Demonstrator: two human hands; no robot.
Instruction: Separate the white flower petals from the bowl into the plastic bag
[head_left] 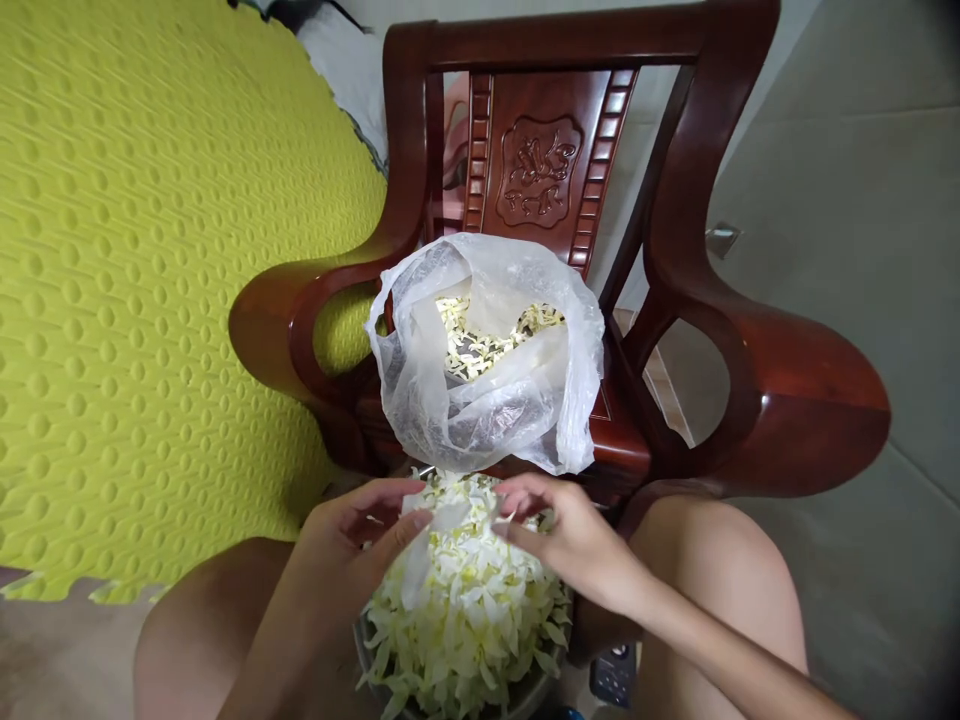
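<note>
The fingertips of the left hand [358, 540] and right hand [574, 535] face each other over a mound of white flowers [472, 610]. The left thumb and index finger stand a little apart beside a pale, blurred, filmy piece; whether they grip it cannot be told. The right fingers are bent, close to the thumb, with a scrap of white near the tips; whether it is held is unclear too.

The flowers have slim, pointed, soft-looking petals, white with pale yellow-green, heaped high in a round grey bowl [541, 688] between the person's bare knees. Both backs of the hands are turned upward; the left forearm rises from the bottom edge, the right slants in from the lower right corner.

Just beyond sits a crinkled, translucent plastic bag [499, 425], its rumpled mouth open on more small pale blossoms. It rests on a glossy red-brown wooden chair [780, 410] with thick, rounded, curving arms and a carved back panel. To the left spreads a yellow mat [150, 300] studded with raised bumps, its edge notched. A dark handheld device [613, 676] lies right of the bowl.
</note>
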